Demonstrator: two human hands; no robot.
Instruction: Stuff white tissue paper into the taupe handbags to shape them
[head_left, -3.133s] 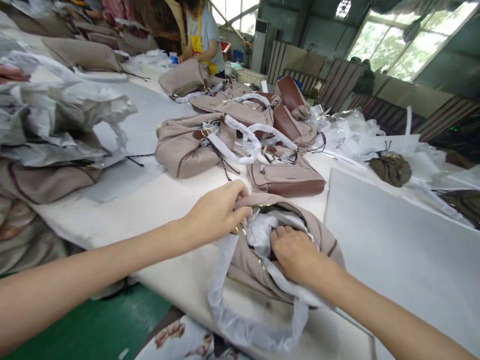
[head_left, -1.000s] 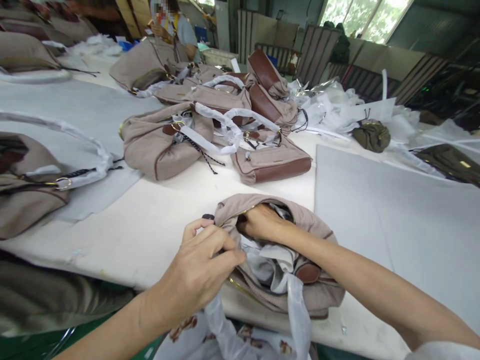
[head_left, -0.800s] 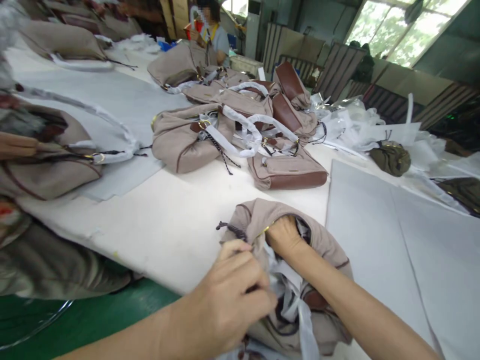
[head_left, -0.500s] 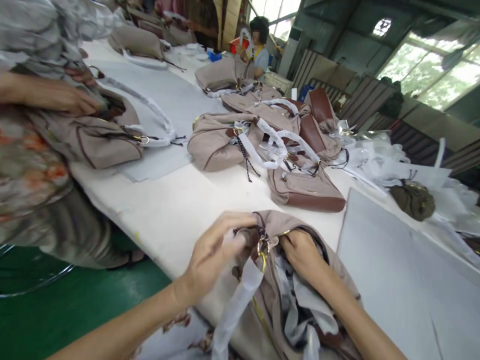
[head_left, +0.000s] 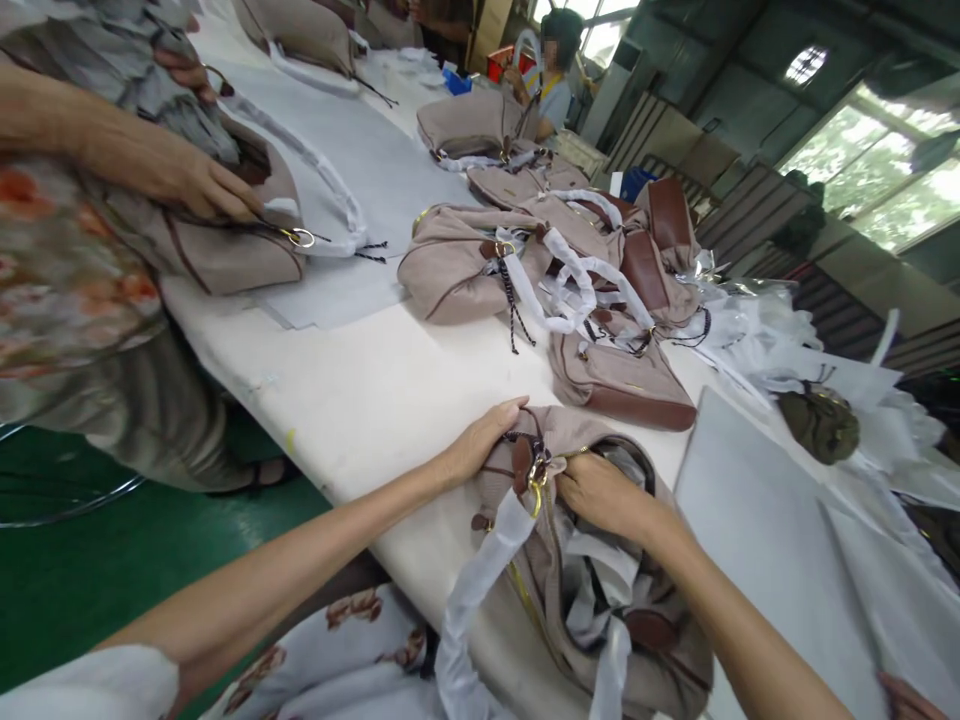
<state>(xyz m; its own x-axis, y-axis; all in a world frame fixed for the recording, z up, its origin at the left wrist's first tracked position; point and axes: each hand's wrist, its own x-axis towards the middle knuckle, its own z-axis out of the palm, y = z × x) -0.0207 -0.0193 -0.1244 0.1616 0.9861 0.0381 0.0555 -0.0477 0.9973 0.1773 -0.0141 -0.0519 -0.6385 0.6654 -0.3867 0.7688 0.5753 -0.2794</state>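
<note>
Table (head_left: pixel 360 400): white, stretching out under the open bag (head_left: pixel 538 572).
Heaped bags (head_left: pixel 454 268): just beyond the open bag.
Open bag: lies on the table, unzipped.
Right hand (head_left: pixel 600 492): sunk in the open bag's mouth.
Left hand (head_left: pixel 476 447): against the open bag's outer end.
Grip: from where I stand, I can't tell either hand's hold.

The open bag (head_left: pixel 553 575) here is taupe with a gold zip (head_left: pixel 529 604); its strap wrapping (head_left: pixel 480 578) is white, the bench (head_left: pixel 360 400) off-white, the floor (head_left: pixel 112 590) green, a co-worker's top (head_left: pixel 75 275) orange-flowered.
</note>
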